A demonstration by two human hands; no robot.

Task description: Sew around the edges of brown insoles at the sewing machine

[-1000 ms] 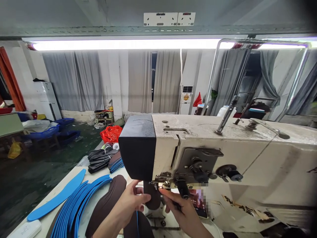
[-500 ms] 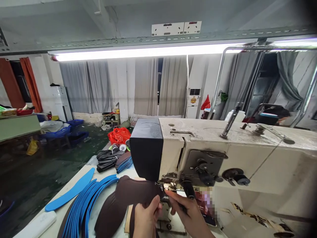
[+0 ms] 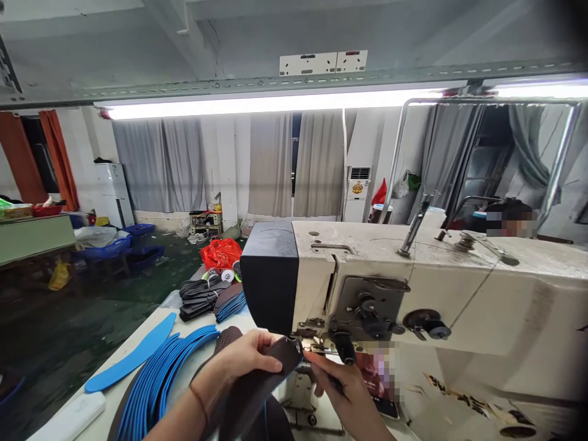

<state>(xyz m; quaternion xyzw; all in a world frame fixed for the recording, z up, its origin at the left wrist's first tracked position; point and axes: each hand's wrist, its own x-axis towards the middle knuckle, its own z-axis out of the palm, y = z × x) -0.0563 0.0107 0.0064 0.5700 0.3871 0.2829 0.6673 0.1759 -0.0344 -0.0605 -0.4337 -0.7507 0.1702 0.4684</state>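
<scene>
Under the needle area of a cream sewing machine point(image 3: 459, 269) lies one end of a dark brown fabric piece point(image 3: 280, 356) with a blue edge. My left hand point(image 3: 245, 355) grips this piece from above, thumb over it, just left of the machine's foot. At the foot's right side is my right hand point(image 3: 342, 386), its fingers closed by the fabric's tip; a dark slim object shows partly in its palm. Left of my hands, a fanned stack of blue-edged pieces point(image 3: 154, 383) lies on the white table point(image 3: 179, 370).
A single blue piece point(image 3: 133, 358) and a white box-like object point(image 3: 71, 416) lie at the table's left edge. Black bundled strips point(image 3: 199, 297) and a red plastic bag point(image 3: 220, 252) sit farther back. A phone-like screen point(image 3: 379, 380) is beneath the machine arm. A person's head point(image 3: 512, 215) shows behind the machine.
My left hand has moved up and left onto the fabric, which has swung down toward me. My right hand stays by the foot. A person's head has come into view behind the machine.
</scene>
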